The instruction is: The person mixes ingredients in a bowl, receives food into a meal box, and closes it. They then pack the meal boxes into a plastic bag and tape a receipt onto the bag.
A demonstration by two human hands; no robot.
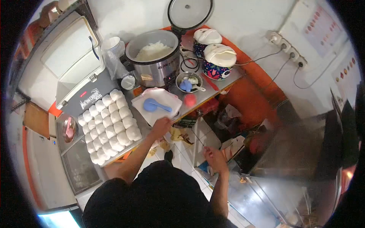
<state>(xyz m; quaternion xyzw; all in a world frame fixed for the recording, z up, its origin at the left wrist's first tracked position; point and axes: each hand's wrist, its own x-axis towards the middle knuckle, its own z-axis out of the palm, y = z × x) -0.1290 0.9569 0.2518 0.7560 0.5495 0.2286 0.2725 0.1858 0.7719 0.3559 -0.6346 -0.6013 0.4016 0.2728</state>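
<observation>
My left hand (162, 126) is at the counter's front edge, fingers curled beside the near corner of a white paper sheet (167, 99); what they hold, if anything, is hidden. On that sheet lies a blue rice scoop (151, 105). Lower and to the right, over the floor, my right hand (216, 159) is closed around the end of a thin dark rod-like thing (199, 140), its kind unclear. Rows of rounded white bundles (110, 125) sit left of the paper. Behind it stands an open rice cooker (161, 70) with white rice (154, 51) inside.
A metal bowl (186, 81) holds a blue utensil; a red round object (190, 100) lies nearby. Two patterned pots (217, 68) stand at the back right. An open cooler box (85, 93) is at left. Plugged cords hang from wall sockets (288, 48). A shiny metal surface (262, 197) is lower right.
</observation>
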